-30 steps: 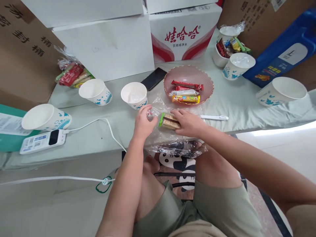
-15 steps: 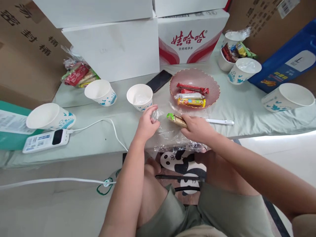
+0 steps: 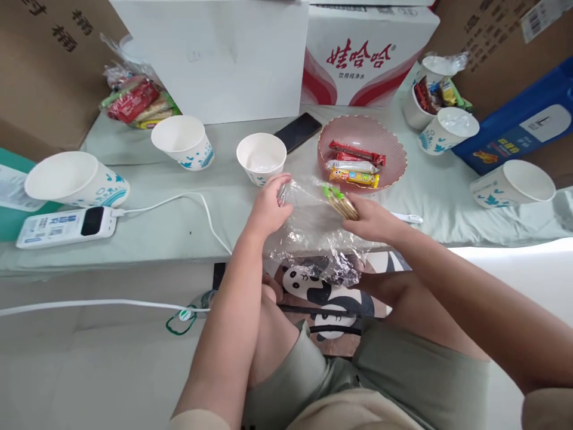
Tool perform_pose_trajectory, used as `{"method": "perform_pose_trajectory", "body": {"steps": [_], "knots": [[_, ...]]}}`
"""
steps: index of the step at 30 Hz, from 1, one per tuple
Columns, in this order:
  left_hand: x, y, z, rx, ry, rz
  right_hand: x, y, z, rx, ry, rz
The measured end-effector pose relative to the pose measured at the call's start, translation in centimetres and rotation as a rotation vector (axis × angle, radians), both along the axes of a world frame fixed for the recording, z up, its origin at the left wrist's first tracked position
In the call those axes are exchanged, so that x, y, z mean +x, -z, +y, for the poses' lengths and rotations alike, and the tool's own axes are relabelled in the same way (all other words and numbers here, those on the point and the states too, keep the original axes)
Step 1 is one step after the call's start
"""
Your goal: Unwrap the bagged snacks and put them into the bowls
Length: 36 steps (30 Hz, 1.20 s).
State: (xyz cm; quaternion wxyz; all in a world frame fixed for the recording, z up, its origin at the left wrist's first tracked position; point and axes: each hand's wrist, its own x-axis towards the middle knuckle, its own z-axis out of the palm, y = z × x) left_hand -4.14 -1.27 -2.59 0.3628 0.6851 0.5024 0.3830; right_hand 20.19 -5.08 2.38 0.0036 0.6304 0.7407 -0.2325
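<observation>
My left hand (image 3: 271, 204) is closed on the edge of a clear plastic bag (image 3: 304, 224), which spreads between my hands and hangs over the table's front edge. In my right hand (image 3: 369, 218) is a wrapped snack (image 3: 341, 202) with a green end, held at the bag's upper right side. Just behind my left hand stands a white paper cup (image 3: 261, 156). Beyond my right hand sits a pink scalloped bowl (image 3: 394, 158) holding several wrapped snack bars (image 3: 354, 177) in red, silver and yellow.
A black phone (image 3: 299, 131) lies behind the cup. More paper cups (image 3: 181, 140) stand left and right. A power bank (image 3: 67, 227) with a white cable is at left, a white pen-like stick (image 3: 408, 218) at right. Boxes (image 3: 367, 60) line the back.
The clear bag is lifted and spread wider between my hands. My right hand has moved slightly right and up with the snack. The camera view has shifted a little.
</observation>
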Motion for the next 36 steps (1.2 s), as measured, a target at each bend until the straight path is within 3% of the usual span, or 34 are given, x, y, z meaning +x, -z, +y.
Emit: {"method": "perform_pose_trajectory", "body": {"steps": [4,7,11,14,17,20,22,24,27,32,36], "knots": [[-0.6,-0.1,0.0,0.009,-0.017,-0.019,2.8,-1.2,-2.7,0.007,0.073,0.239],[-0.8,-0.1,0.0,-0.003,-0.012,-0.047,4.6,-3.5,-3.5,0.084,0.153,0.323],[-0.7,-0.3,0.4,-0.019,-0.017,-0.068,4.5,-6.6,1.6,0.467,0.254,-0.078],[-0.3,-0.7,0.5,-0.07,-0.013,-0.091,4.0,-7.1,7.0,0.321,0.194,-0.236],[-0.2,-0.9,0.3,-0.164,-0.01,-0.113,4.4,-5.9,8.0,0.373,0.136,-0.186],[-0.6,-0.8,-0.1,-0.221,-0.037,-0.149,5.5,-3.3,3.4,0.576,0.142,0.022],[-0.9,-0.7,-0.2,-0.247,-0.071,-0.163,6.2,-1.1,-0.9,0.607,0.324,0.126],[-0.8,-0.6,-0.2,-0.26,-0.106,-0.165,6.5,1.1,-4.6,0.5,0.499,0.222],[-0.2,-0.7,-0.1,-0.24,-0.123,-0.171,5.8,3.4,-7.3,0.313,0.609,0.274],[1.2,-0.8,0.0,-0.211,-0.064,-0.161,4.6,4.1,-6.8,0.145,0.606,0.299],[1.0,-1.0,-0.2,-0.198,-0.122,-0.238,5.1,3.8,-6.4,0.139,0.681,0.52]]}}
